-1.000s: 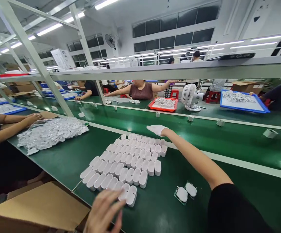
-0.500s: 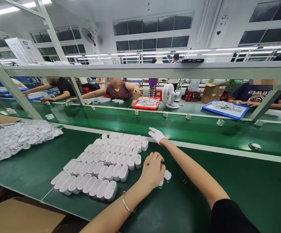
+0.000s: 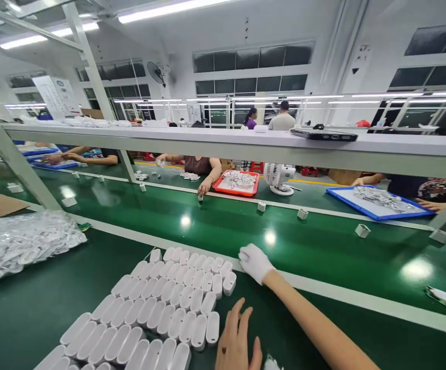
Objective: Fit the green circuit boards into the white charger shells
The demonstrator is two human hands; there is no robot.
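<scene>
A block of several white oblong cases [image 3: 176,303] lies in tight rows on the green bench [image 3: 33,313]. My right hand [image 3: 254,262], in a white glove, lies palm down at the far right corner of the block, beside the last case [image 3: 229,282], fingers loosely out. My left hand [image 3: 238,341] is bare and hovers low over the bench just right of the nearest rows, fingers spread and holding nothing. A small white piece [image 3: 272,364] shows at the bottom edge beside it.
A heap of bagged white parts [image 3: 18,246] lies at the left. Beyond a white strip runs a green conveyor [image 3: 323,246] carrying small white parts. Across it, other people work at a red tray [image 3: 237,183] and a blue tray [image 3: 377,203]. A shelf beam [image 3: 207,141] crosses overhead.
My left hand has lifted off the small white pieces and opened with fingers spread. My gloved right hand stays at the block's far corner. The view has tilted.
</scene>
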